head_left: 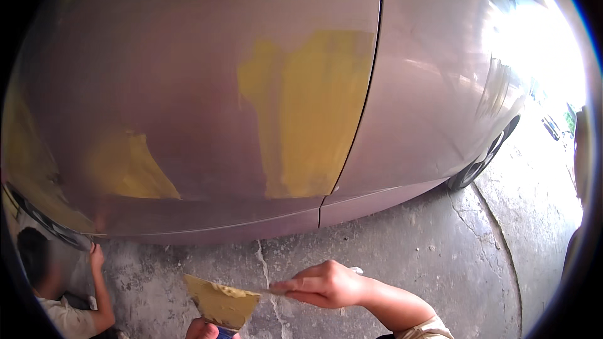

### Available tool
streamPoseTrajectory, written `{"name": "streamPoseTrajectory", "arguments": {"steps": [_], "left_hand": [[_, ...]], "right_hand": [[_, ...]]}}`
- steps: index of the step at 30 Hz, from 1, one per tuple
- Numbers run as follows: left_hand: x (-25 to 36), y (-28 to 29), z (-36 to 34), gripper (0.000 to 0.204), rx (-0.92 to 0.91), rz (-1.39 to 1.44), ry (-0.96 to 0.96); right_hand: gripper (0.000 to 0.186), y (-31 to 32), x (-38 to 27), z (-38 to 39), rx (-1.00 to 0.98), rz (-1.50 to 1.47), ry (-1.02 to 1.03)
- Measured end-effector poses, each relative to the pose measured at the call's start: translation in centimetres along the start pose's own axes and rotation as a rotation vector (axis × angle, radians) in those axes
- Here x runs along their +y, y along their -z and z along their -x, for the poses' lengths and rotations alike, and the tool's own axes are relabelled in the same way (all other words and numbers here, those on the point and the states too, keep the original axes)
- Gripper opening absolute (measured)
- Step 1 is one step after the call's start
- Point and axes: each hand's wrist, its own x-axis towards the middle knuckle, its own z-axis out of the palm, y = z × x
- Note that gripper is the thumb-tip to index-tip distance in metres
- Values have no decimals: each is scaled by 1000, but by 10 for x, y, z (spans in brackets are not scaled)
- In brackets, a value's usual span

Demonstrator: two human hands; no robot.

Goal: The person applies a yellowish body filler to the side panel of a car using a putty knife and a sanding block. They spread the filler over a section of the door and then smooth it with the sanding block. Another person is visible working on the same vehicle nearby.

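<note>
My left hand [204, 330] grips a blue-handled putty knife [220, 304], its wide blade loaded with pale yellow paste, at the bottom centre. My right hand [326, 285] is closed on a second spreader, largely hidden by my fingers, with a pale handle end showing behind them; its thin tip is beside the loaded blade, and I cannot tell whether they touch. Above both hands, a mauve-silver car panel [195, 69] carries yellow filler patches [314, 113], one large beside the door gap and others lower left.
Another person [69, 314] crouches at lower left, one hand raised to the car's lower edge near a wheel. A second wheel [471, 163] sits at right. The cracked concrete floor [414, 257] runs below the car toward a bright opening at upper right.
</note>
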Motion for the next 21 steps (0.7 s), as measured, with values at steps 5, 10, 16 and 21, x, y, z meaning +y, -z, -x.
{"name": "streamPoseTrajectory", "arguments": {"steps": [5,10,16,21], "left_hand": [[-4,-3,-15,71,-137,-51,125],[2,0,-12,71,-17,8,33],[-20,19,-20,46,-319,140,103],[-16,14,-14,34,-349,188,-53]], "right_hand": [[43,11,-2,6,350,-8,155],[38,18,4,7,-16,130,0],[43,4,9,7,324,112,164],[33,-8,22,8,15,256,32]]}}
